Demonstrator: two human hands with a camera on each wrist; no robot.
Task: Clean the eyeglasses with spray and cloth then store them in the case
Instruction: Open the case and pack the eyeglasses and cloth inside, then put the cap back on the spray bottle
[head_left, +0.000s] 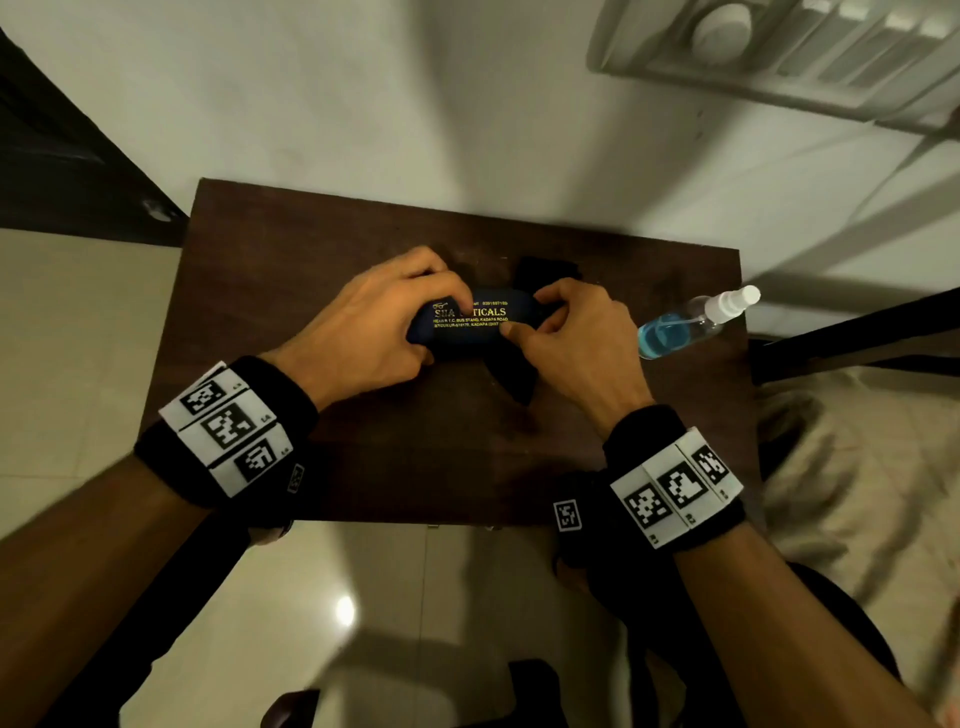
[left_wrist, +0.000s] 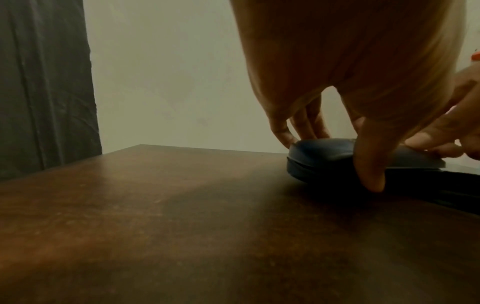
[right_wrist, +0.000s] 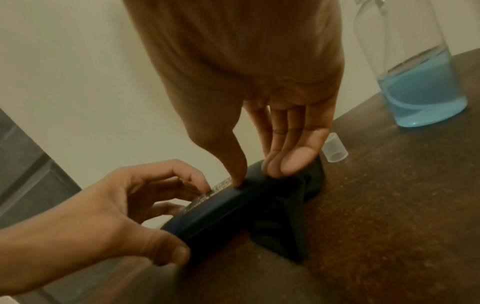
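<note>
A dark blue eyeglass case (head_left: 470, 326) with gold lettering lies across a dark cloth (head_left: 514, 374) in the middle of the brown table (head_left: 415, 467). My left hand (head_left: 389, 322) grips its left end, thumb at the near side and fingers over the far side. My right hand (head_left: 566, 327) pinches the right end, with the thumb on the lid and fingers behind. The lid is down on the case (right_wrist: 221, 207). No eyeglasses show in any view. The left wrist view has the thumb pressed against the seam of the case (left_wrist: 324, 156).
A clear spray bottle (head_left: 685, 325) with blue liquid stands at the table's right edge. Its loose clear cap (right_wrist: 335, 151) lies between the bottle (right_wrist: 420, 82) and the cloth (right_wrist: 283, 226). A wall rises behind the table, and tiled floor surrounds it.
</note>
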